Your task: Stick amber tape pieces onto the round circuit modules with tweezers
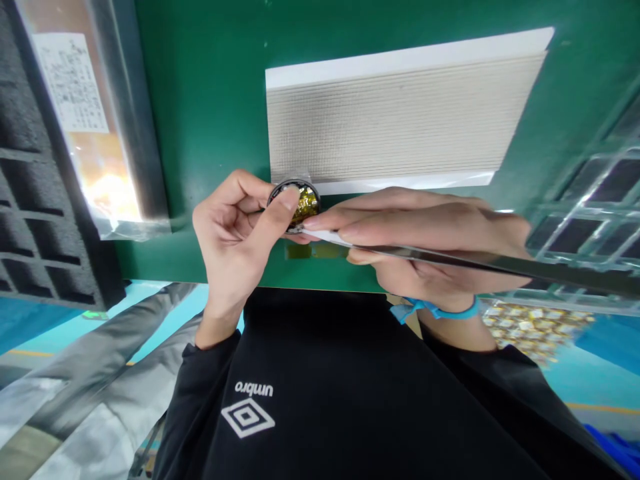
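Observation:
My left hand (240,230) pinches a small round part (309,200) with a black rim and a gold-coloured, shiny inside; the thumb lies over its face and hides some of it. From the right, my right hand (415,230) grips a long thin dark metal tool (450,257) with a whitish tip, which could be tweezers. The tool's tip and the right fingertips meet the lower right rim of the round part. Just behind the hands lies a white sheet (400,123) covered with fine rows of narrow strips. Whether a small piece sits at the tip is hidden.
At the left stand a black foam tray (37,157) with square pockets and a clear bag (133,133) with a white label. A clear compartment tray (575,233) is at the right. Many gold-coloured pieces (535,327) lie below the green table's (210,100) near edge.

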Motion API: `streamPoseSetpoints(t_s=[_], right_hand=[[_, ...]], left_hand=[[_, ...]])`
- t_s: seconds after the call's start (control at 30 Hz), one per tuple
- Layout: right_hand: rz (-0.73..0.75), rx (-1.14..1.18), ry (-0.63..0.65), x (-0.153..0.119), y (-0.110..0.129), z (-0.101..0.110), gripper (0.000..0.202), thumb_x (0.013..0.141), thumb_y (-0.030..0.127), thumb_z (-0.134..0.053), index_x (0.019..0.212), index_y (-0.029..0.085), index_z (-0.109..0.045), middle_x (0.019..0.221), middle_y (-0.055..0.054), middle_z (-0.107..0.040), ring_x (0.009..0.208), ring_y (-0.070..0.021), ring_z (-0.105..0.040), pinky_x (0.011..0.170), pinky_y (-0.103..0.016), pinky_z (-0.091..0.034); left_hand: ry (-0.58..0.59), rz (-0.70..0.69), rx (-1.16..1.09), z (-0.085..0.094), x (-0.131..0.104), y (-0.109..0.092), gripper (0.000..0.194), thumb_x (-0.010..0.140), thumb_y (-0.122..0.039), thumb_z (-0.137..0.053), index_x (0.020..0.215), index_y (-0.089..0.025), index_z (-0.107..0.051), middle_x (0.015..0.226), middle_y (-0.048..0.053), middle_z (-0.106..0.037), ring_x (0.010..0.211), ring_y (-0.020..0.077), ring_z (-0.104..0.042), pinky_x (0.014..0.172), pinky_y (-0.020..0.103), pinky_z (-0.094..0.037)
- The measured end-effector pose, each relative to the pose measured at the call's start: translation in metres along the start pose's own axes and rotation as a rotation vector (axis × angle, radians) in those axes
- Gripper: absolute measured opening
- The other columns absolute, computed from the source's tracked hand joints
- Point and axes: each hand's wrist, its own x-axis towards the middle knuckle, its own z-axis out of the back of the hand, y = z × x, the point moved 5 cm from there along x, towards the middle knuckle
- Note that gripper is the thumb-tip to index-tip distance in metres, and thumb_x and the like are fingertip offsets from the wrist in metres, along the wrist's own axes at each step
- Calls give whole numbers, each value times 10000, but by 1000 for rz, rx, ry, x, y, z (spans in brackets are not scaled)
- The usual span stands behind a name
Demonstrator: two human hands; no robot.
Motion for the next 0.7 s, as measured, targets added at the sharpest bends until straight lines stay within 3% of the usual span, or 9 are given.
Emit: streamPoseSetpoints(t_s=[0.07,0.13,0.27,0.37,0.53,0.7], right_hand=[[108,77,-21,4,1,-3,335,1136,255,-623,1430,315,-773,1312,15,-838,1224,-205,-831,929,-298,-758],[101,88,-63,7,-2,-5,362,1095,176,-675,1418,301,-780,1274,4,-848,1189,-208,-841,946,-312,-758],[69,138,-81,8,-7,-8,223,1114,242,-704,1303,264,-821,1215,-29,-862,1144,-175,-851,999,-263,-735],[99,151,-84,7,-7,-9,239,1140,293,-677,1311,230,-832,1200,-58,-863,1143,-163,-851,1039,-220,-712],[12,112,-104,6,-11,-8,248,1144,407,-670,1327,362,-832,1220,21,-858,1100,-166,-857,1011,-250,-739],[16,89,-112,5,-7,-6,256,1150,354,-656,1341,324,-825,1245,9,-855,1084,-151,-857,990,-222,-735]], left_hand=[[-19,48,-42,-1,-2,-1,223,987,-308,-922,842,-217,-778,701,-66,-699,572,35,-644,585,121,-585],[-31,62,-73,-2,-3,-3,215,984,-287,-923,833,-210,-791,694,-68,-682,583,19,-635,609,97,-576],[-34,66,-107,-2,-5,-4,221,971,-282,-936,823,-194,-796,679,-66,-674,574,5,-617,621,84,-559],[-37,71,-121,-2,-5,-4,213,969,-280,-938,831,-197,-799,684,-66,-673,573,14,-626,611,108,-571],[-53,81,-112,-1,-6,-2,241,943,-320,-961,835,-199,-783,694,-62,-691,582,48,-678,603,143,-607],[-64,109,-94,0,-8,-1,263,936,-356,-965,837,-207,-772,703,-55,-718,581,79,-704,577,170,-615]])
